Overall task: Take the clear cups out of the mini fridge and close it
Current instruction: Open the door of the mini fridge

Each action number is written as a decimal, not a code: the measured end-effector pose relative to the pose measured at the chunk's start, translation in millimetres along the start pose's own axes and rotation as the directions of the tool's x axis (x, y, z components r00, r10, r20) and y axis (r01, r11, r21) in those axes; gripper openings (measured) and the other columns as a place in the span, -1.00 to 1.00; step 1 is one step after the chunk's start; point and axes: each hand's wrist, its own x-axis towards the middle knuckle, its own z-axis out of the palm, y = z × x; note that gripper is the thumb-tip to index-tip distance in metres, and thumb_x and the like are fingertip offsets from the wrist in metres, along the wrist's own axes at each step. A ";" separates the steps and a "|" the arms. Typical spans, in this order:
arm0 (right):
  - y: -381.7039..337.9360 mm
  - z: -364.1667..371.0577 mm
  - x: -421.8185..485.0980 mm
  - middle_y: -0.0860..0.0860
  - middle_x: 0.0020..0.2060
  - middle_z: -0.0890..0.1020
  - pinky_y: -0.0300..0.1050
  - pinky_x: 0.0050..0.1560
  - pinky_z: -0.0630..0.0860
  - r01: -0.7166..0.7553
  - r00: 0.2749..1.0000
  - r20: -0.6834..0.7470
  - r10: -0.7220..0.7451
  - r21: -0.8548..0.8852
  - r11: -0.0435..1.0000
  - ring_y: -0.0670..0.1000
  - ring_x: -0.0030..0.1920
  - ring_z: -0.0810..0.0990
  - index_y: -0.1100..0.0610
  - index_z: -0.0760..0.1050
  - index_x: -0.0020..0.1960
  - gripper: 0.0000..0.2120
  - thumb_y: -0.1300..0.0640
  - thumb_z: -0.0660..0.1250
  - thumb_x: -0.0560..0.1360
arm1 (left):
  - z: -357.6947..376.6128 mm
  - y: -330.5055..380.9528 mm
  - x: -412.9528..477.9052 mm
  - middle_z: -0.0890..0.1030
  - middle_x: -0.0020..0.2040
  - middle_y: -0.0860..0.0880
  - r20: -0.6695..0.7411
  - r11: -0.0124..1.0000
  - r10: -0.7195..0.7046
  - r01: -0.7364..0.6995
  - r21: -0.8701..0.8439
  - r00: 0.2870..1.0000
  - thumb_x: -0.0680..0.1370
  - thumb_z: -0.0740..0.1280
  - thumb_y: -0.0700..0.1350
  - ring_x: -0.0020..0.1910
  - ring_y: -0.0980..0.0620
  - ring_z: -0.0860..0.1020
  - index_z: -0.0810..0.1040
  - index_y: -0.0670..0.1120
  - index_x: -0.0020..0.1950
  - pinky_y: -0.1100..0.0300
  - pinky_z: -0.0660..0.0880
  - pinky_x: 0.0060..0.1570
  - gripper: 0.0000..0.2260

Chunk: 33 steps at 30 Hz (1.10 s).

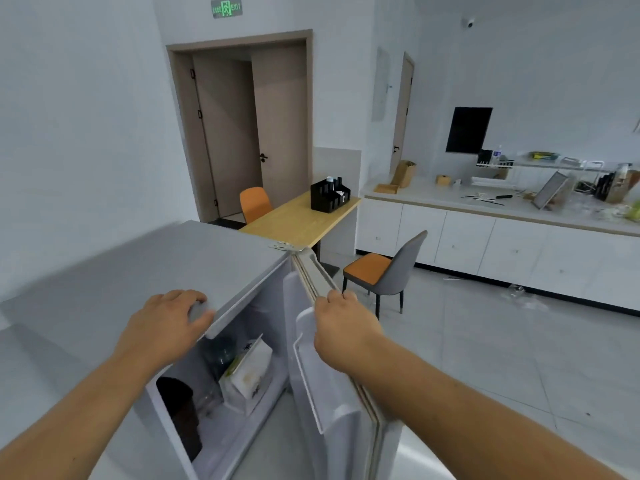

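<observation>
The grey mini fridge [138, 268] stands below me with its door [332, 393] swung open to the right. My left hand [166, 323] rests flat on the front edge of the fridge top, holding nothing. My right hand [343, 327] grips the top edge of the open door. Inside, clear cups [218, 358] show dimly at the back, beside a white carton [247, 375] and a dark container [178, 407] at the front left.
A wooden table [298, 220] with a black organiser [329, 195] stands behind the fridge. A grey and orange chair [388, 271] is just right of the door. A cluttered white counter [502, 209] runs along the right wall.
</observation>
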 end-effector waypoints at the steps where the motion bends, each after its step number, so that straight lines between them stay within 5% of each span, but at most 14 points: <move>1: 8.8 0.5 -1.3 0.17 0.21 0.48 0.07 0.03 0.57 -0.029 1.000 0.009 0.029 -0.009 1.000 0.18 0.20 0.42 0.21 0.40 0.35 -0.63 0.18 0.29 0.57 | 1.4 3.3 1.2 0.57 0.36 -0.01 0.007 1.000 0.009 -0.009 0.007 1.000 0.59 0.24 0.24 0.30 -0.13 0.47 0.52 0.10 0.36 -0.08 0.47 0.19 -0.60; 13: 122.2 7.3 -1.7 0.10 0.50 0.37 0.28 0.45 0.28 -0.267 0.964 0.008 0.267 -0.030 0.963 0.23 0.45 0.34 0.09 0.25 0.54 -0.41 0.01 0.25 0.54 | 2.9 11.8 1.9 0.56 0.38 0.02 0.016 0.997 0.012 -0.013 0.072 1.000 0.58 0.29 0.19 0.32 -0.15 0.46 0.51 0.10 0.39 -0.13 0.50 0.20 -0.59; 25: 188.6 5.6 18.8 0.04 0.59 0.28 0.18 0.54 0.20 -0.214 0.977 -0.007 0.215 0.034 0.976 0.18 0.55 0.24 0.01 0.15 0.63 -0.29 -0.13 0.27 0.56 | 1.1 27.2 -24.3 0.60 0.34 -0.02 -0.045 0.994 0.033 -0.028 0.109 0.998 0.57 0.37 0.10 0.28 -0.13 0.53 0.55 0.00 0.37 -0.10 0.53 0.21 -0.60; 30: 108.3 44.1 27.3 0.01 0.44 0.48 0.08 0.35 0.42 0.087 0.981 -0.187 -0.046 0.220 0.972 0.12 0.43 0.38 0.02 0.37 0.52 -0.48 -0.07 0.27 0.59 | 45.9 71.1 -74.2 0.70 0.09 0.09 -0.107 0.963 0.240 -0.223 0.149 0.965 0.57 0.28 0.13 0.05 0.09 0.61 0.65 0.06 0.09 0.21 0.50 0.08 -0.76; 33: 44.5 86.5 35.1 -0.01 0.25 0.60 -0.02 0.13 0.52 0.171 0.985 -0.050 -0.164 0.365 0.915 0.06 0.23 0.51 0.00 0.52 0.35 -0.63 -0.09 0.28 0.59 | 95.9 70.2 -88.4 0.66 0.18 0.12 0.024 1.000 0.013 -0.013 -0.027 1.000 0.53 0.28 0.20 0.11 0.10 0.59 0.62 0.11 0.19 0.25 0.54 0.04 -0.68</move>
